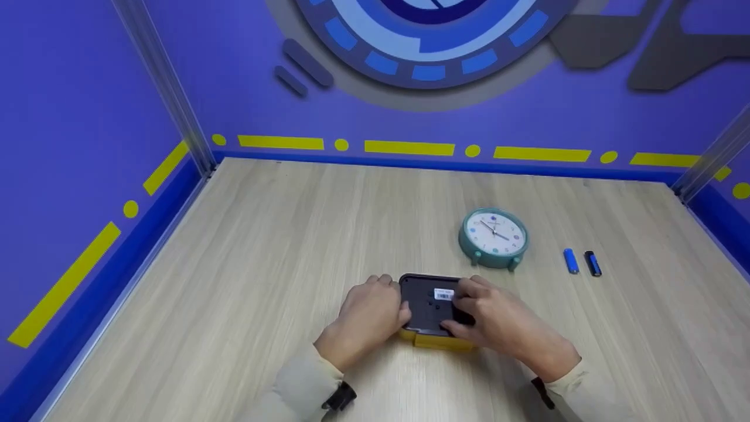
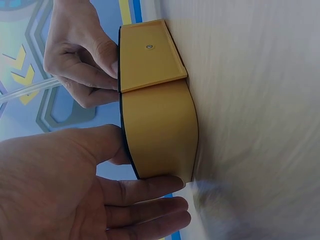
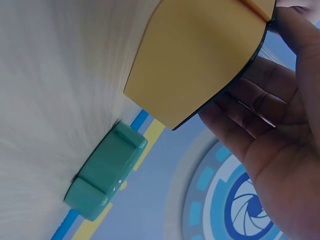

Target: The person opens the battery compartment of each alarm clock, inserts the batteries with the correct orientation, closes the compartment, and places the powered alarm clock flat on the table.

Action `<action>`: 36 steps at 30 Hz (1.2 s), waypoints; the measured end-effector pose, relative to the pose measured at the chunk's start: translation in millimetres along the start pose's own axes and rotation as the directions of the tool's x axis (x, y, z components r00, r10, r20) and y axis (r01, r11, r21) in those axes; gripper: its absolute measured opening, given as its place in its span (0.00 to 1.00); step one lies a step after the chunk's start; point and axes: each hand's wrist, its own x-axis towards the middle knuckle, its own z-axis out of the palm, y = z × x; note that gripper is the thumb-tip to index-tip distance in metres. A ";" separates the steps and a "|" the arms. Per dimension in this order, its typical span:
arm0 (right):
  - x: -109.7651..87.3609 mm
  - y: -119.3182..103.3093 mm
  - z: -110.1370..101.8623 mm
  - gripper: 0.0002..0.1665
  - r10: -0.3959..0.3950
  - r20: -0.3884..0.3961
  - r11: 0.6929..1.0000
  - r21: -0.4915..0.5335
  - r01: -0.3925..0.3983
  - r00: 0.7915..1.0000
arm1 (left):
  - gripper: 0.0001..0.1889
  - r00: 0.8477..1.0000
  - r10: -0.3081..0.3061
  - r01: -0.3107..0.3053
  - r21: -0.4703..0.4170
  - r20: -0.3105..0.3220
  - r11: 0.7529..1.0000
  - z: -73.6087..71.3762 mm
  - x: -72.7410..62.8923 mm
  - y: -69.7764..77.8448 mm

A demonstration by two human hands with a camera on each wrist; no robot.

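A yellow case with a black back panel (image 1: 423, 308) lies on the table, panel side up, with a white barcode label (image 1: 443, 294) on it. My left hand (image 1: 370, 312) holds its left side, thumb at the panel's edge and a finger along the curved yellow side (image 2: 160, 130). Over the panel's right part, my right hand (image 1: 498, 319) has its fingers bent and its thumb near the front edge, gripping there; the palm side hides what lies beneath. A small screw (image 2: 149, 47) shows in the case's flat yellow front piece.
A round green clock (image 1: 493, 237) lies face up behind the case, to the right. Further right are a blue battery (image 1: 570, 261) and a black-and-blue battery (image 1: 593, 264) side by side. Blue printed walls (image 1: 410, 123) enclose the wooden table (image 1: 281, 234).
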 end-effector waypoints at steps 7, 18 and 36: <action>-0.1 0.2 -0.5 0.20 0.002 0.020 1.000 -0.007 -0.002 1.000 | 0.16 1.000 0.005 -0.005 0.001 -0.014 1.000 0.7 0.1 0.3; -0.7 0.8 -0.3 0.19 0.011 0.022 1.000 0.012 -0.011 1.000 | 0.16 1.000 0.006 -0.006 -0.010 0.012 1.000 0.3 0.9 0.0; -0.3 -0.7 -0.1 0.20 0.015 0.020 1.000 -0.006 -0.015 1.000 | 0.16 1.000 0.004 -0.004 -0.027 -0.001 1.000 0.5 -0.1 -0.4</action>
